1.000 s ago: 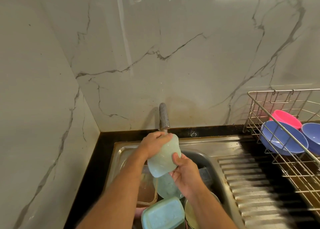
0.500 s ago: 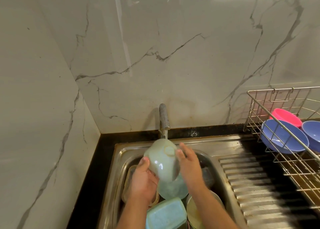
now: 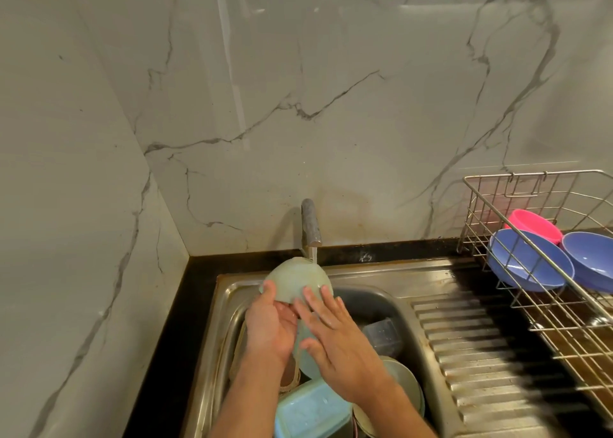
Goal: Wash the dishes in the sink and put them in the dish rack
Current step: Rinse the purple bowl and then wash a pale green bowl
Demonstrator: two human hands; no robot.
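A pale green bowl (image 3: 296,280) is held bottom-up over the steel sink (image 3: 371,275), right under the running tap (image 3: 311,222). My left hand (image 3: 270,325) grips the bowl from below and the left, thumb on its outer wall. My right hand (image 3: 331,334) lies flat, fingers straight, with the fingertips on the bowl's right side. More dishes sit in the basin: a light blue lid (image 3: 308,411), a pale green plate (image 3: 406,384) and a clear container (image 3: 381,336). The wire dish rack (image 3: 547,308) at the right holds two blue bowls (image 3: 527,261) and a pink one (image 3: 534,225).
The ribbed steel drainboard (image 3: 471,348) runs between basin and rack. Marble walls close the corner behind and to the left. A black counter strip (image 3: 179,321) borders the sink on the left.
The bowl has been turned from sideways to bottom-up under the water. My left hand went from its top to underneath, and my right hand opened flat against its side.
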